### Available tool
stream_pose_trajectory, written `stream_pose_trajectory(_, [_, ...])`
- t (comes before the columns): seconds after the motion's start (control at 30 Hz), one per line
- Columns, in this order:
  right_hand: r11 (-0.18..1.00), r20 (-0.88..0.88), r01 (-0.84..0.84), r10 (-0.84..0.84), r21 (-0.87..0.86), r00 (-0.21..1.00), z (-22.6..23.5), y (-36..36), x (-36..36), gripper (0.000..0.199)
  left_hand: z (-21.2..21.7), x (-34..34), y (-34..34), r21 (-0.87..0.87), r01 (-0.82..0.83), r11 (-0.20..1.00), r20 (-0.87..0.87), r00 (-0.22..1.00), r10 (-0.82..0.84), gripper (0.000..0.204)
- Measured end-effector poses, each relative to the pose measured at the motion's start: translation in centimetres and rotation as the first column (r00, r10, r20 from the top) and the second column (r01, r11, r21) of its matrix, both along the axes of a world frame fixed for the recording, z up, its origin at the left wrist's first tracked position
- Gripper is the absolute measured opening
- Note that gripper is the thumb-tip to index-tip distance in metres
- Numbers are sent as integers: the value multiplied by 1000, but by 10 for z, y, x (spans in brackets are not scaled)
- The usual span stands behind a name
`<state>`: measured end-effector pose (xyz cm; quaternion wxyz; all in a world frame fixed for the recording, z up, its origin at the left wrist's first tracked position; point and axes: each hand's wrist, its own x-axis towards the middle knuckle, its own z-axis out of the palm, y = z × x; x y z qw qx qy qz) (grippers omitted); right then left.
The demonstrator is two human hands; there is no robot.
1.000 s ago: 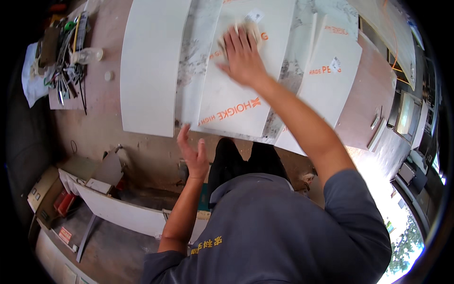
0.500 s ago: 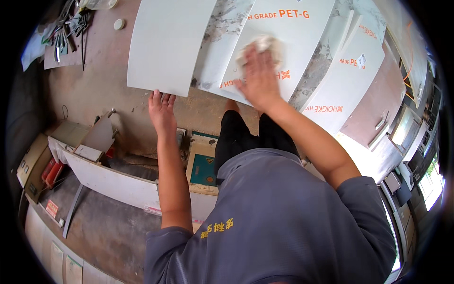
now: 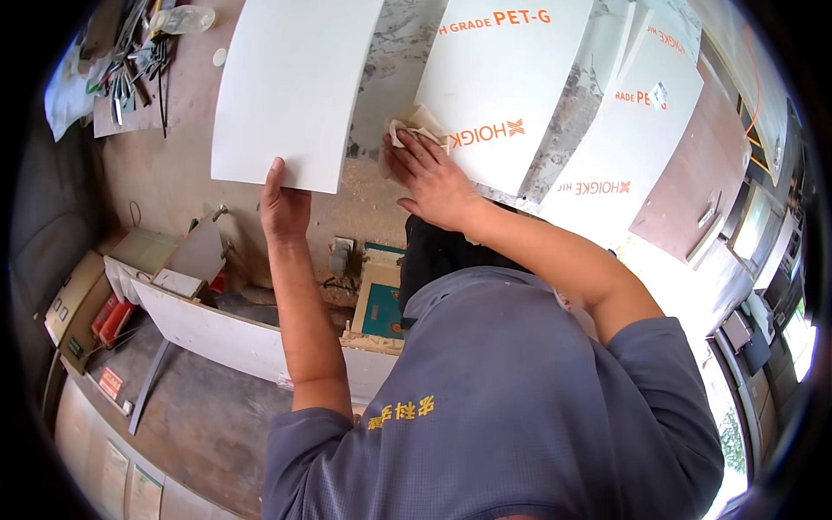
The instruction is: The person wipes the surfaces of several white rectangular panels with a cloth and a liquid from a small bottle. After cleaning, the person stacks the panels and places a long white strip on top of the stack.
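My left hand (image 3: 286, 206) grips the near edge of a plain white panel (image 3: 282, 95), thumb on top and fingers underneath. To its right lies a white panel with orange print (image 3: 507, 74). Fingers of my right hand (image 3: 438, 184) press on a crumpled off-white cloth (image 3: 420, 121) at that panel's near left corner. The hand covers part of the cloth. A marbled grey surface (image 3: 394, 65) shows between the two panels.
Another orange-printed panel (image 3: 628, 130) lies further right. Hand tools (image 3: 126, 82) and a clear plastic bottle (image 3: 186, 19) are at the far left. Below my left arm stands a long white board (image 3: 212, 325), near a teal-topped box (image 3: 384, 305) beside my legs.
My right hand has moved left and toward me with the cloth, from the printed panel's middle to its near left corner. My left thumb now lies on top of the plain panel, which sits slightly nearer.
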<state>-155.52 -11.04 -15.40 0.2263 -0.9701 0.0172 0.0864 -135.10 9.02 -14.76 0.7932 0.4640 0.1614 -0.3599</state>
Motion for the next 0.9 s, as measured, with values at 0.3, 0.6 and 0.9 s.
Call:
stream_pose_trajectory(0.3, [981,-4,33,-33,193,999,25,-81,-124,61,-30,-29,45,-212,-16,977,-60,998,3,42])
stream_pose_trajectory(0.6, [215,-383,784,-778,583,498,65,-109,-113,43,-11,-125,5,-107,165,980,-53,984,-171,67])
stream_pose_trajectory(0.9, [114,-225,810,-930,575,290,80,-143,-206,44,7,-169,-95,-132,305,943,-38,949,-313,62])
